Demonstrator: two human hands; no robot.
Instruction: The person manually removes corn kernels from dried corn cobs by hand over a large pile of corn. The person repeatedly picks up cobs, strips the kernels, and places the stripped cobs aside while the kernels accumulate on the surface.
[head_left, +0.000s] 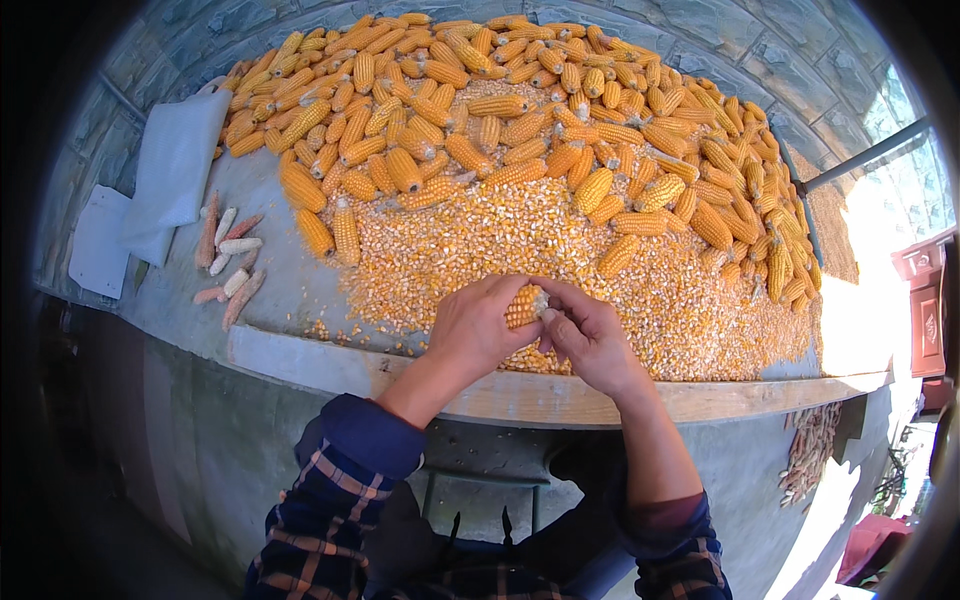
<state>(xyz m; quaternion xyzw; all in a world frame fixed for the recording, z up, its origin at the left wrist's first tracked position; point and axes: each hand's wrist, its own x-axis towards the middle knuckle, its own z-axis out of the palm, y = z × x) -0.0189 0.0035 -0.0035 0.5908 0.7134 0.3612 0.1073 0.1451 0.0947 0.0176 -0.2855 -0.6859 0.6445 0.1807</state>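
My left hand (480, 322) is closed around a yellow corn cob (523, 307), which it holds above the front of a bed of loose corn kernels (465, 240). At the whitish end of that cob, the thumb and fingers of my right hand (589, 334) pinch and touch it. Part of the cob is hidden by the left hand's fingers. Behind the kernels rises a large heap of unshelled corn cobs (517, 105). Several stripped cobs (241, 300), white and reddish, lie to the left on the grey surface.
A wooden board (675, 397) edges the front of the grey concrete platform (259, 195). Folded whitish plastic sheeting (180, 165) rests at the left. A stone-patterned wall (720, 34) stands behind. More stripped cobs (810, 454) lie low at the right, and a metal bar (862, 157) crosses the right side.
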